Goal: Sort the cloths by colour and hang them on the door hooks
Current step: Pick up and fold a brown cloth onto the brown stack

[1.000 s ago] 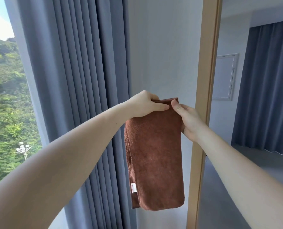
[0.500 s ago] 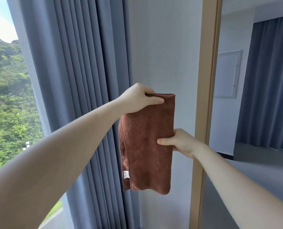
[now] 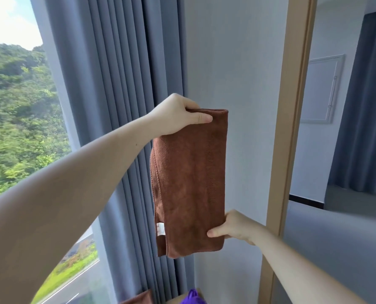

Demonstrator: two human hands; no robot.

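Holds folded brown cloth [image 3: 189, 183] up mid-frame, hanging straight before wall [image 3: 237, 62]. Grips its top fold at 11 o'clock with left hand [image 3: 178, 115]: thumb flat across the front, fingers curled behind. Pinches its lower right edge at 5 o'clock with right hand [image 3: 233, 227]: thumb on the front, fingers hidden behind the cloth. Both clamped on it, well apart, one high, one low. Shows white tag [image 3: 160, 229] at cloth's 7 o'clock. Has curtain [image 3: 116, 84] at 9 o'clock, door frame [image 3: 292, 106] at 3 o'clock, purple cloth [image 3: 192, 298] at 6 o'clock, cut by the bottom edge.
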